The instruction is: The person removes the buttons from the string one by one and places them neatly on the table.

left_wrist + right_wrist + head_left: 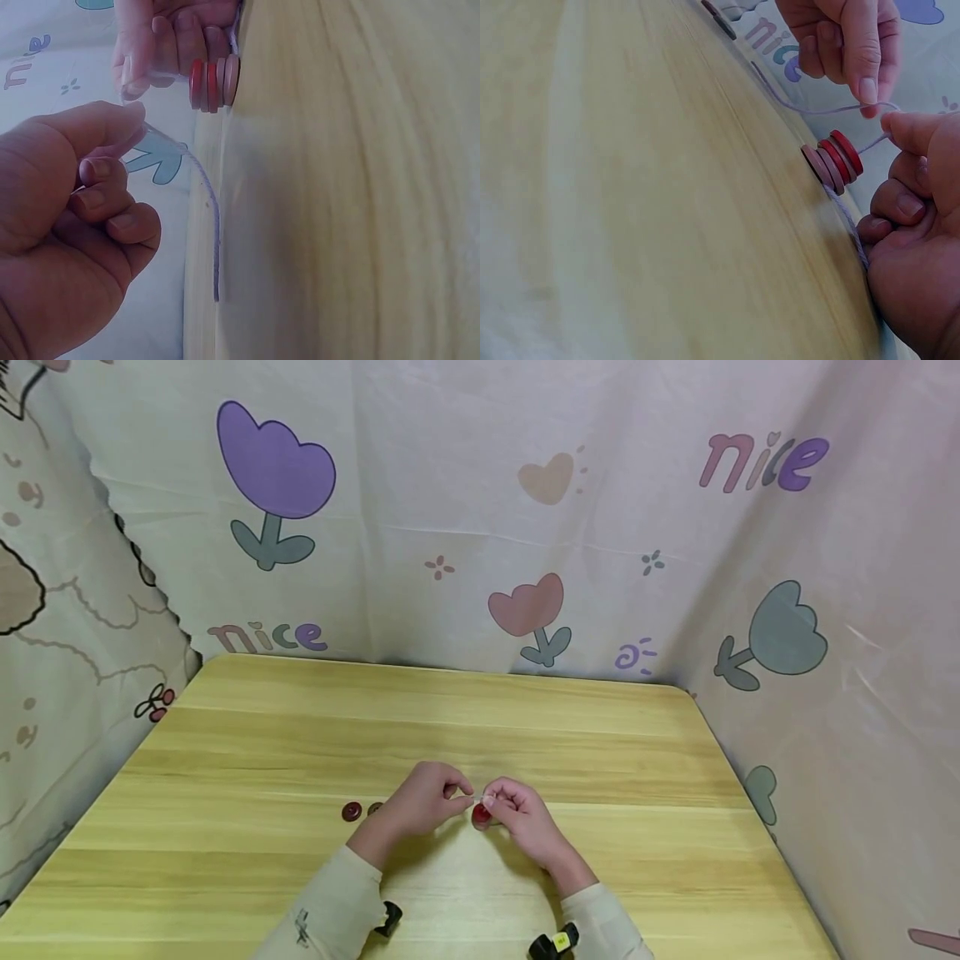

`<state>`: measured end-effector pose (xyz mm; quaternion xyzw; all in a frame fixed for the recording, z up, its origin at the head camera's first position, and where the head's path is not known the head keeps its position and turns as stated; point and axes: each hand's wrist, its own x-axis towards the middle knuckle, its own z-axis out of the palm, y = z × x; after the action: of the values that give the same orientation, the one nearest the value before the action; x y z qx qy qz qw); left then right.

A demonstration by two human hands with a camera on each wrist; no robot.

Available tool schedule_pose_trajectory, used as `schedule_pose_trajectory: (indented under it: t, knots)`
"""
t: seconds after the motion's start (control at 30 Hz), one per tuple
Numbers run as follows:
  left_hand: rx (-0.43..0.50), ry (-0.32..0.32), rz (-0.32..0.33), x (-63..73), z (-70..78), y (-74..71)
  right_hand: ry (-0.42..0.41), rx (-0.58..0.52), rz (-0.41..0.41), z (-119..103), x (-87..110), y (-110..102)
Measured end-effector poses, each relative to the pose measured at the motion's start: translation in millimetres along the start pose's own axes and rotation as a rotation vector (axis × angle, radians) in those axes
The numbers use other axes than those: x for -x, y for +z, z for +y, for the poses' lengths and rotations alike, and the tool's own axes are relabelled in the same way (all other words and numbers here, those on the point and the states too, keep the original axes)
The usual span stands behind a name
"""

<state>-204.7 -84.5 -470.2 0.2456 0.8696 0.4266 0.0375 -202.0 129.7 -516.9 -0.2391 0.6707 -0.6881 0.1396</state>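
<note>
My left hand [427, 800] pinches a pale lilac string [799, 110] between thumb and forefinger, its other fingers curled in. A free end of the string hangs down from this pinch in the left wrist view. My right hand [525, 825] pinches the same string close by, just above a stack of red and pinkish buttons [840, 161]. The string runs through these buttons and comes out at their lower side, trailing along the table by the right palm. In the left wrist view the button stack [213, 85] hangs low at the tabletop, below the right fingers.
On the wooden table [637, 752], a dark red button [352, 811] lies left of the hands. Beside it a brown button [374, 808] is partly hidden by the left wrist. A patterned cloth [420, 460] hangs behind the table and along its sides.
</note>
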Motion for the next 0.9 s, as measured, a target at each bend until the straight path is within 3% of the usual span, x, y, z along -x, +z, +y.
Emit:
schedule_pose_trajectory:
  t: [0.37, 0.7, 0.9]
  knots:
    - [-0.019, 0.048, 0.018, 0.0, 1.2, -1.2, 0.031, -0.005, 0.005, -4, -1.0, 2]
    - [-0.019, -0.047, 0.064, 4.8, 1.5, -14.3, 0.098, 0.178, -0.011, -15, -2.1, 4]
    - [-0.008, -0.080, 0.106, 8.7, -4.6, -23.7, 0.097, 0.176, -0.018, -12, -3.3, 0]
